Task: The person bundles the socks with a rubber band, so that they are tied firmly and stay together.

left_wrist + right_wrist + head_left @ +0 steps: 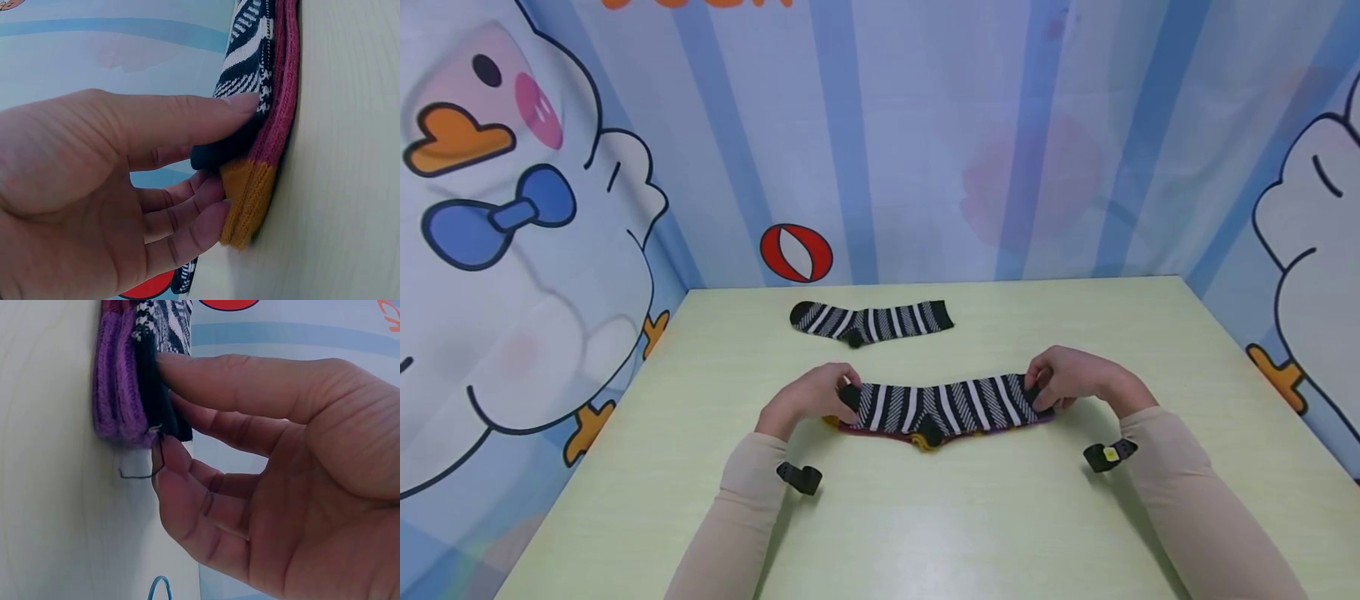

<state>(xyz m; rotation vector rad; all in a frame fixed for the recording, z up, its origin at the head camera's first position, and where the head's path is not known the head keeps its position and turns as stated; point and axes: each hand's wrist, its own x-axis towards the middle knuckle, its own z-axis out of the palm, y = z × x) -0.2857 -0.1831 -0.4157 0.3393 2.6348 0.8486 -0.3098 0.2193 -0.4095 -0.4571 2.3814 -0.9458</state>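
Observation:
A black-and-white striped sock (955,406) lies sideways in front of me, on top of dark red knitted socks (287,94) stacked beneath it. My left hand (812,396) pinches the striped sock's black toe end, thumb on top, fingertips by the mustard toes (247,200) of the red layers. At the other end my right hand (1078,379) pinches the black cuff (150,381), its fingers beside the purple cuffs (119,381) underneath. A loose dark thread (140,477) hangs near the right fingertips. Most of the lower socks is hidden under the striped one.
A matching striped sock (891,323) lies flat farther back on the pale table (925,533). Behind the table's back edge hangs a blue striped backdrop (917,167), with cartoon-printed panels at left and right. Small black devices (800,478) are worn on both wrists.

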